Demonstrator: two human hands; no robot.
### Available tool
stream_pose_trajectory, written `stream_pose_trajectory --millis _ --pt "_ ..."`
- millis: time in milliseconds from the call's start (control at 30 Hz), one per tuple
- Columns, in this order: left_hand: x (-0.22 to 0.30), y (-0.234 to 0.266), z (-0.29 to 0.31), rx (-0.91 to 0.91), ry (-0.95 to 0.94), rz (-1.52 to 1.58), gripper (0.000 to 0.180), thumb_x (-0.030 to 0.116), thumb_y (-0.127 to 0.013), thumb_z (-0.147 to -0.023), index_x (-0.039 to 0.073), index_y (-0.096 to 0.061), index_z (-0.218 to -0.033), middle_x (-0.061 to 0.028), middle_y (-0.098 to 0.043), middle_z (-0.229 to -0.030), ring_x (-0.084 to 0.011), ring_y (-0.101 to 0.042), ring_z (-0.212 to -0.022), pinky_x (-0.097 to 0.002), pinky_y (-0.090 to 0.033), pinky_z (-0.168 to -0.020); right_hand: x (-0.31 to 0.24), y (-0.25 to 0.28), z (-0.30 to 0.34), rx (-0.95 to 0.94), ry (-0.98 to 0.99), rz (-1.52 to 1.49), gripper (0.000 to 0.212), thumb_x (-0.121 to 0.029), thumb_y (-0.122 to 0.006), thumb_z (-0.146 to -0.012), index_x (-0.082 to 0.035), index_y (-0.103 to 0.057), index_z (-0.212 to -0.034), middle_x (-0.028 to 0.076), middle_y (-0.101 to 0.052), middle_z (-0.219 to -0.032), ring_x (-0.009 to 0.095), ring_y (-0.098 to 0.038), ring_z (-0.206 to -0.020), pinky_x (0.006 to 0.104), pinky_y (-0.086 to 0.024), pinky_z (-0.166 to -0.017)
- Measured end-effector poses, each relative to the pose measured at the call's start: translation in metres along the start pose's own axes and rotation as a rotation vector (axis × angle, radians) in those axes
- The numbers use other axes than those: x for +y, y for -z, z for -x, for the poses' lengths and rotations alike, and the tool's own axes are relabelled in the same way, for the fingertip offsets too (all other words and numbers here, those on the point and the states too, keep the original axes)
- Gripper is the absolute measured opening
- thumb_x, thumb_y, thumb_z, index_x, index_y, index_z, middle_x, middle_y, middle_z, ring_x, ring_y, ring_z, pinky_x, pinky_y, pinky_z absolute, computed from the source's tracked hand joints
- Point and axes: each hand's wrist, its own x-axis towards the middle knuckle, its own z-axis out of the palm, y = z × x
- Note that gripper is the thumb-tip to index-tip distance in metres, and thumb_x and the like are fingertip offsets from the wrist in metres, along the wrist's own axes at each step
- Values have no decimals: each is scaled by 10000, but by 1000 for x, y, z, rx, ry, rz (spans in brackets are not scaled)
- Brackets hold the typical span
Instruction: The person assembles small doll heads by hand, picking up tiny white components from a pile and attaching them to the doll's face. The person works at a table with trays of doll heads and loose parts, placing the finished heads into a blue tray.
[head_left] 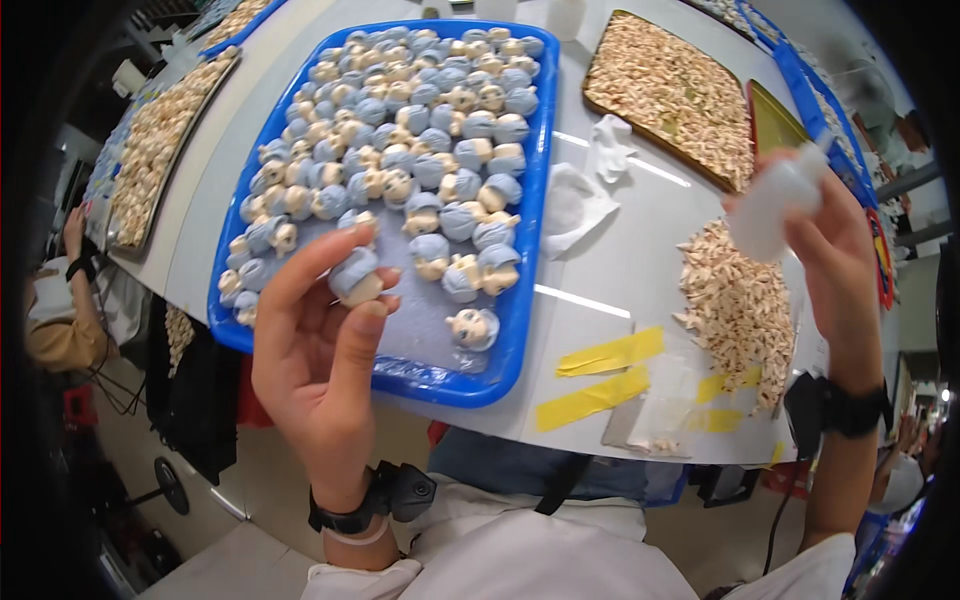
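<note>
Between the thumb and fingers of my left hand (335, 350) is a small doll head (357, 278) with blue hair and a cream face part. It is held above the front of a blue tray (222, 300), which carries rows of similar doll heads (400, 130). One loose head (472, 328) lies near the tray's front right corner. My right hand (835, 240) is raised at the right, wrapped round a white squeeze bottle (775, 210) with a narrow tip pointing up and right. Below the bottle, a pile of small cream pieces (735, 310) lies on the table.
Crumpled white tissue (578, 205) lies right of the blue tray. Yellow tape strips (595, 398) are stuck near the table's front edge. A brown-rimmed tray (640, 118) of small pieces stands at the back right, another long tray (150, 190) at the left. A person's arm (85, 290) shows far left.
</note>
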Motion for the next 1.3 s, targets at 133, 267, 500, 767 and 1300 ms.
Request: stream_pose_trajectory --millis 133,267,500,767,1300 --pt "2 9 -3 -40 -32 -5 328 59 -550 -853 -51 -457 -1148 -172 -555 -1091 -173 -586 -876 -259 -487 -750 -24 4 50 58 -209 -89 540 -338 -628 -803 44 -456 -1143 103 -545 -1015 215 -604 -839 332 -490 -773" --pt "0 7 -4 -38 -38 -44 329 65 -555 -852 -54 -464 -1145 -165 -560 -1085 -170 -585 -871 -253 -487 -743 -24 3 91 134 -241 -7 625 -423 -671 -742 46 -475 -1106 92 -557 -924 190 -593 -797 301 -475 -716" --pt "2 2 -4 -18 -90 -212 291 95 -548 -857 -42 -526 -1113 -144 -574 -1089 -166 -591 -896 -235 -464 -778 -17 -6 133 179 -396 -169 573 -372 -729 -678 29 -533 -1036 100 -589 -920 168 -592 -771 270 -466 -704" --pt "-1 3 -4 -61 -92 -255 311 127 -565 -847 -34 -534 -1111 -133 -575 -1094 -176 -588 -911 -256 -456 -801 -12 -3 138 182 -449 -92 444 -163 -765 -572 -16 -542 -926 39 -587 -854 103 -560 -777 217 -436 -708" --pt "-5 2 -2 -59 -119 -325 301 146 -562 -847 -14 -547 -1101 -132 -580 -1090 -173 -589 -909 -263 -454 -810 -7 -17 126 269 -457 -73 617 -417 -752 -595 -13 -488 -979 110 -562 -867 179 -555 -835 260 -418 -752"
